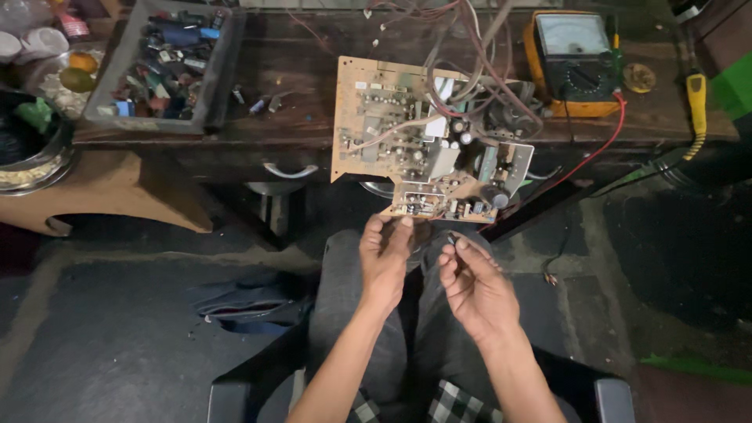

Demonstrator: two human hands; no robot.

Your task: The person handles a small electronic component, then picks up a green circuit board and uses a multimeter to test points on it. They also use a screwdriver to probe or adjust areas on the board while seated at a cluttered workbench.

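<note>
A tan circuit board (392, 125) crowded with small parts and tangled wires hangs over the front edge of a dark wooden workbench (298, 63). My left hand (385, 262) is raised palm up just below the board's lower edge, fingertips close to it, holding nothing that I can see. My right hand (474, 286) is beside it, thumb and forefinger pinched on a tiny dark component (452, 239). Both hands hover above my lap in dark trousers.
An orange analogue multimeter (572, 63) with a red lead (603, 145) sits at the bench's right. A grey tray (160, 66) of several loose components stands at the left. A yellow-handled tool (695, 102) lies far right. A dark cloth (251, 301) lies on the floor.
</note>
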